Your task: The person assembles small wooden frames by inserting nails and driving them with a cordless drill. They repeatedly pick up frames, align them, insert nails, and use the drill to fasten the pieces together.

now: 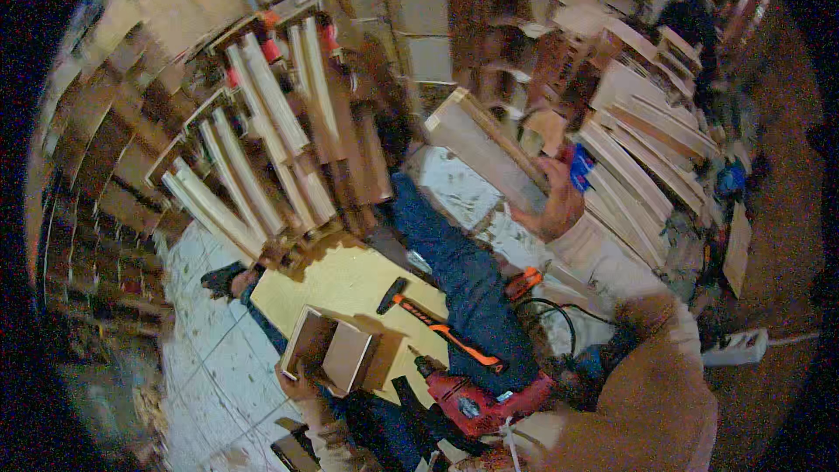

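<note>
My left hand [301,385] grips the near left edge of a small open wooden box [350,357], which rests on a yellow board [297,284] across my legs. Out to the right, my right hand [561,205] is closed round the near end of a long wooden panel piece [489,153] with a pale edge strip; motion blurs it somewhat. A claw-type hammer [441,328] with an orange and black handle lies over the board and my leg. Closer to me, a red power drill [485,402] lies on my lap, its bit pointing at the board.
Upright wooden frames [253,135] stand at the far left. Long wooden strips [642,179] are piled to the right, near a white power strip [736,350]. An orange tool [524,282] and a black cable [568,323] lie beside my leg. Tiled floor [232,345] shows at left.
</note>
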### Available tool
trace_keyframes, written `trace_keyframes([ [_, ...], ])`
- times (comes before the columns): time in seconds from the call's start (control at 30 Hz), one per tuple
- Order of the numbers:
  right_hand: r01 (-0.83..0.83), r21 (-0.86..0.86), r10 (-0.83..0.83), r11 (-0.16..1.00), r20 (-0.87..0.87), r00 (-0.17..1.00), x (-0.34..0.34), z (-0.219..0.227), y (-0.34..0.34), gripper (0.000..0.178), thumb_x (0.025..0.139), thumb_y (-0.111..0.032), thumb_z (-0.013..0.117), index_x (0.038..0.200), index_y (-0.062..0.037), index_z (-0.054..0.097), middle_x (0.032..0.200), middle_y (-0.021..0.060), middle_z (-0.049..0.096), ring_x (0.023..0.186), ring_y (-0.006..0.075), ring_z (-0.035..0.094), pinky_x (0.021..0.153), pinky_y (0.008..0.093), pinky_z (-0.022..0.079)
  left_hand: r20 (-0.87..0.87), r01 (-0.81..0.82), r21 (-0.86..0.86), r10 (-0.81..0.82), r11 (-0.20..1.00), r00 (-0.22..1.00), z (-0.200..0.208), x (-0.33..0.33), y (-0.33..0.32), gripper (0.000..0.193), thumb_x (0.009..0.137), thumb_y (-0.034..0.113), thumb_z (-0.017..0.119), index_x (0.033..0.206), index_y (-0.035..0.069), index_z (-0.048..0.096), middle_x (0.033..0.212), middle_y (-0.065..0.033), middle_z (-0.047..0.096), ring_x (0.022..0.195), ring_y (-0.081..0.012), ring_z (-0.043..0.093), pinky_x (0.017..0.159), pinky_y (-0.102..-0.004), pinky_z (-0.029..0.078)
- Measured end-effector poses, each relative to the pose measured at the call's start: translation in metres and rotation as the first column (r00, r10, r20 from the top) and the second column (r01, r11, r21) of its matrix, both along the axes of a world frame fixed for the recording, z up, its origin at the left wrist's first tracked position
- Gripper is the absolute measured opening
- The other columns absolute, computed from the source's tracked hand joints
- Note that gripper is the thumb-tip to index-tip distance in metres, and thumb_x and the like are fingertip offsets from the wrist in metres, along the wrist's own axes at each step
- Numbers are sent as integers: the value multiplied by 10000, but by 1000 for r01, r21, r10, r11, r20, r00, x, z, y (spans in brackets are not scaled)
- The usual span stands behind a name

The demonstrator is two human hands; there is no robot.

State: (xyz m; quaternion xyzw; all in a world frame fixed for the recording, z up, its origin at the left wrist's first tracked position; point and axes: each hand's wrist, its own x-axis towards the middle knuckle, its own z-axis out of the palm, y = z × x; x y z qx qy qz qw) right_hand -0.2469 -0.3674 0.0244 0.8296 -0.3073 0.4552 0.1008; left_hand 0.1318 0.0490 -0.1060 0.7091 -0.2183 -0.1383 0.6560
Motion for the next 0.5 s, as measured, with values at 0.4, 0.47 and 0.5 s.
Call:
trace_keyframes([
  [0.4,-454,512,493,729,68,868,184,44,215,939,533,-357,859,1231,10,349,1032,214,582,755,377,631,688,422,529,-160,77,-97,-92,992,983,19,36,-24,322,866,100,642,1165,68,528,967,-56,638,828,-161,612,716,-294,534],
  [0.47,-471,584,550,662,49,834,187,27,250,941,546,-359,851,1239,12,333,1003,215,589,732,382,628,685,425,530,-252,110,-98,-132,989,959,26,41,-25,379,814,-20,603,1182,32,529,1057,-80,627,974,-174,597,868,-301,489],
  [0.5,-411,697,567,588,7,823,185,19,266,955,590,-372,828,1278,16,291,987,246,597,747,413,630,701,444,525,-178,182,-160,-210,970,961,28,44,-24,388,804,-42,587,1182,33,544,1073,-81,630,989,-170,595,892,-300,480],
])
